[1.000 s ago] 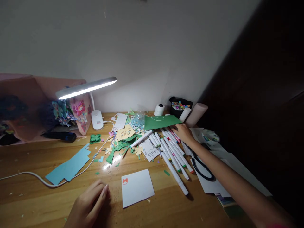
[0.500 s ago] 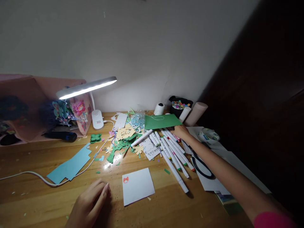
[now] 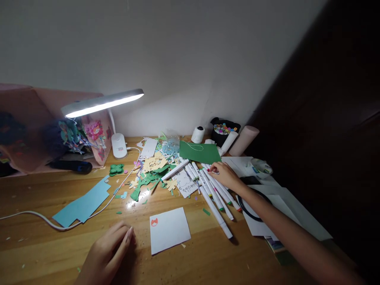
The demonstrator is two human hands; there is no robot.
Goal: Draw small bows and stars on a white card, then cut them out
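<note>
My right hand (image 3: 225, 175) reaches over the pile of white markers (image 3: 218, 190), its fingers pinched around the red end of one marker (image 3: 209, 170); the hand hides part of that marker. Just beyond lies a green paper sheet (image 3: 200, 152) with a loop of white string on it. My left hand (image 3: 108, 249) rests on the table at the near left, fingers curled together with nothing visible in them. To its right is a small white sheet (image 3: 170, 233) with an orange-red shape drawn in its upper left corner.
A lit desk lamp (image 3: 119, 145) trails a white cable (image 3: 38, 215) across the table past blue paper (image 3: 84, 202). Paper scraps (image 3: 156, 162) are heaped mid-table. Thread spool (image 3: 197, 135), black marker holder (image 3: 219, 137), pink roll (image 3: 245, 140) stand behind; white sheets (image 3: 299, 209) lie right.
My right hand has come back from the green sheet's edge toward me, now pinching a red-ended marker; the sheet lies lower over the pile. My left hand stays resting on the table.
</note>
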